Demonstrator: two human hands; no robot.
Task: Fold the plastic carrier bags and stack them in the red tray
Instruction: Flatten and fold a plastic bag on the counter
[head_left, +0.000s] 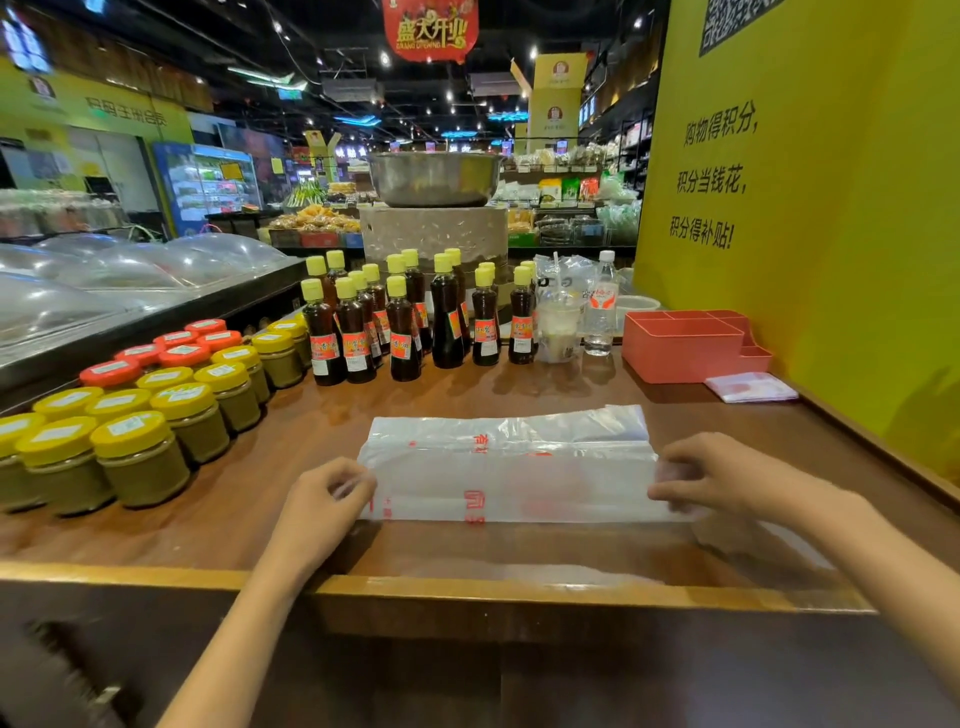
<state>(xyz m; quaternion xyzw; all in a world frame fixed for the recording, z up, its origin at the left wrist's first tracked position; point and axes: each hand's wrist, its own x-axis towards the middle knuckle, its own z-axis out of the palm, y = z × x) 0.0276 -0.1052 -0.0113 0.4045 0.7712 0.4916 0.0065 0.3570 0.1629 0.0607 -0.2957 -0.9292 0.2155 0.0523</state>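
A thin plastic bag (506, 465) with red print lies flat on the wooden surface (467, 540), folded along its length into a wide strip. The left hand (324, 501) pinches the left end of the bag, and the right hand (727, 480) pinches the right end, so each grip is closed on the film. The red tray (680, 345) stands at the back right, well apart from the bag, and a folded bag (750, 387) lies just beside the tray, not inside it. I think the main risk is that the slippery film slides or opens again when one hand lets go, because nothing presses the middle down. A careless sweep toward the tray could also knock the dark bottles (400, 327) or the water bottle (601, 306), which stand near the way. More clear film (571, 574) seems to lie at the near edge of the surface, but it is too transparent to say how many bags. The fingertips are partly hidden under the film, and the inside of the tray is hard to see.
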